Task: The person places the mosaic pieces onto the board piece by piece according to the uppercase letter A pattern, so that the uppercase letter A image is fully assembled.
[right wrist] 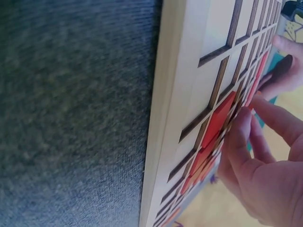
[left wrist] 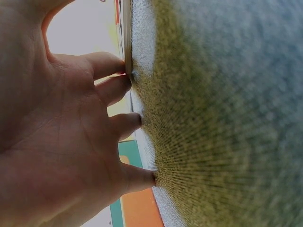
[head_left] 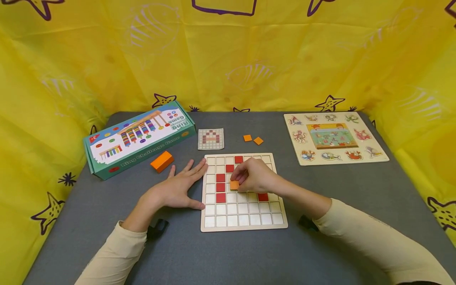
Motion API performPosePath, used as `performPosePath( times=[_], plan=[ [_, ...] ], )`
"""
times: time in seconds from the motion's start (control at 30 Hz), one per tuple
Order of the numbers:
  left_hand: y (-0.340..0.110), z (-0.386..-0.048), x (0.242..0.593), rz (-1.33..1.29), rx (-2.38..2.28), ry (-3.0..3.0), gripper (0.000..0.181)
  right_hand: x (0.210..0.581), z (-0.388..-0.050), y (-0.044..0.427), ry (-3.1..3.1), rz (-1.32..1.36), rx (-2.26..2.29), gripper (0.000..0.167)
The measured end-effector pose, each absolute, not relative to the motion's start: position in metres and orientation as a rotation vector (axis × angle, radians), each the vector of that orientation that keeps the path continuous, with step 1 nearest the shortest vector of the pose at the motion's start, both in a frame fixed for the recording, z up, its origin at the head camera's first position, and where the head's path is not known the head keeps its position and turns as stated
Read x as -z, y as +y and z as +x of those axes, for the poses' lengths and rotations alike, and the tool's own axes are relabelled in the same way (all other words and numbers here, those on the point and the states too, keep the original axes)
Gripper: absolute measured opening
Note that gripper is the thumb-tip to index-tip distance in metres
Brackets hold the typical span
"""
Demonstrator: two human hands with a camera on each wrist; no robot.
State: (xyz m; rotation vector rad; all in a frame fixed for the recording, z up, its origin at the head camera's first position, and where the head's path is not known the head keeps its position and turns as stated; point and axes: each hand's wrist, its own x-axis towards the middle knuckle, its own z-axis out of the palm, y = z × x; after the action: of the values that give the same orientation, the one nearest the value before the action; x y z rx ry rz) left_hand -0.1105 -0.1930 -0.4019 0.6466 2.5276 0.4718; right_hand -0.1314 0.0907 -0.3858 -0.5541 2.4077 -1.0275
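Observation:
A wooden grid board with pale square cells lies flat on the grey table. Several red tiles sit in its cells, one toward the right. Over the middle of the grid my right hand pinches an orange square tile between thumb and fingers. Whether the tile lies fully in a cell cannot be told. My left hand is spread on the table, thumb and a fingertip at the board's left edge. In the left wrist view the fingers are straight and apart. The right hand hides some cells.
A pattern card lies behind the board, and two loose orange tiles are right of it. An orange block stands by the left hand, before a green ring game box. A sea-animal puzzle board lies back right.

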Motion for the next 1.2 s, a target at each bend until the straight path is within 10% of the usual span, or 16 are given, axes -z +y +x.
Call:
performPosePath(
  times=[1.2],
  plan=[
    [-0.194, -0.110, 0.401, 0.658, -0.498, 2.534, 0.122, 0.389, -0.127, 0.078, 2.474, -0.551, 0.942, 0.027]
  ],
)
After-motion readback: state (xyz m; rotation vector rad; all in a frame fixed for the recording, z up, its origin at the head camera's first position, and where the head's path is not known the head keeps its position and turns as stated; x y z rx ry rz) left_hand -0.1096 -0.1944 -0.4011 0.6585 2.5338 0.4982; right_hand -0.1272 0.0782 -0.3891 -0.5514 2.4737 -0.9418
